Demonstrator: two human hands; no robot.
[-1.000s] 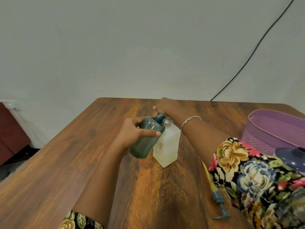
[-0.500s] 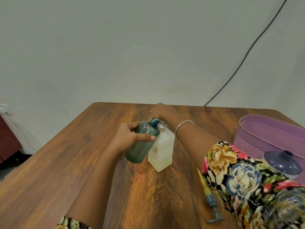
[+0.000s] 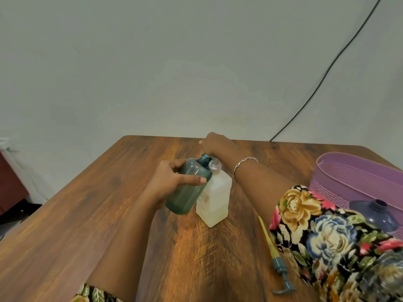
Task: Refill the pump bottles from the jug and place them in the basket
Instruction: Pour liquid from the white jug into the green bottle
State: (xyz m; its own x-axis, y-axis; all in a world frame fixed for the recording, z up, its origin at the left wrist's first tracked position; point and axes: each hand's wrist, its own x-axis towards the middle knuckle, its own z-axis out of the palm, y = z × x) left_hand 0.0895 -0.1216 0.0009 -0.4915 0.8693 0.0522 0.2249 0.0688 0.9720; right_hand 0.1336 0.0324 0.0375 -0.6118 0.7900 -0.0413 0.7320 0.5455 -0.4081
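My left hand grips a translucent teal bottle, lifted and tilted so its open neck leans right against a white square bottle. The white bottle stands on the wooden table, holds pale liquid and has a clear neck. My right hand reaches over and just beyond both bottle tops. Its fingers point down behind them and are hidden. A teal pump head with a yellow tube lies on the table by my right sleeve. The purple basket stands at the right.
A dark blue container with an open neck sits in front of the basket, partly behind my floral sleeve. A black cable runs down the wall to the table's far edge. The table's left edge drops off near a dark red cabinet.
The hands and both bottles keep almost the same pose. The teal bottle stays tilted against the white one. Only the view has shifted a little.
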